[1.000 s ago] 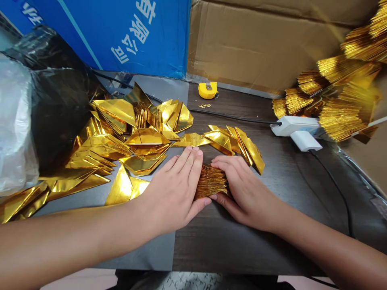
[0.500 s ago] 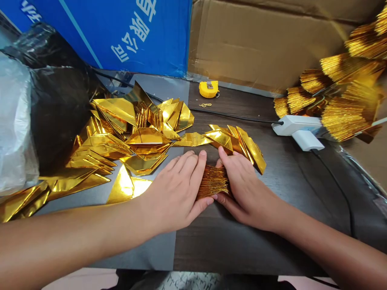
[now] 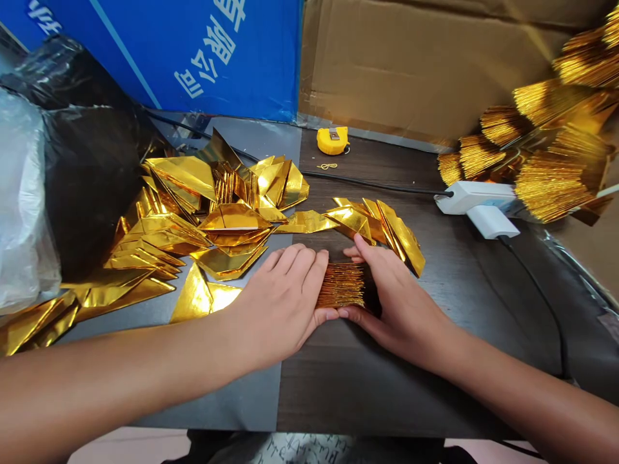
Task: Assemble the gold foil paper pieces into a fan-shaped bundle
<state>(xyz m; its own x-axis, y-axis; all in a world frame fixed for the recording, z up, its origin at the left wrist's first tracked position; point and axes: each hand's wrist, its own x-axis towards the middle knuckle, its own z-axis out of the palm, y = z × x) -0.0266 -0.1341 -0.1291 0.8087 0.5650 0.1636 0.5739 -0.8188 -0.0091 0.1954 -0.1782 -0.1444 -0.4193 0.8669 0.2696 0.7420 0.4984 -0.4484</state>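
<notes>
A stack of gold foil pieces (image 3: 342, 285), edges facing up, stands on the dark tabletop between my hands. My left hand (image 3: 285, 299) wraps round its left side, with the thumb at the near edge. On the right side, my right hand (image 3: 394, 296) curves round the stack, thumb and fingers at its near and far corners, with a dark gap beside the palm. Folded gold foil pieces (image 3: 235, 222) lie heaped beyond my left hand, and a smaller group (image 3: 399, 235) lies just past my right hand.
A yellow tape measure (image 3: 333, 140) lies near the cardboard (image 3: 425, 71) at the back. At the right are a white power strip (image 3: 476, 196), cables and fanned gold bundles (image 3: 551, 183). A black plastic bag (image 3: 91, 174) and blue box (image 3: 217, 58) stand left.
My right hand has loosened and its palm has moved slightly right from the stack, opening a dark gap. The stack's top edges look straighter. My left hand stays about the same.
</notes>
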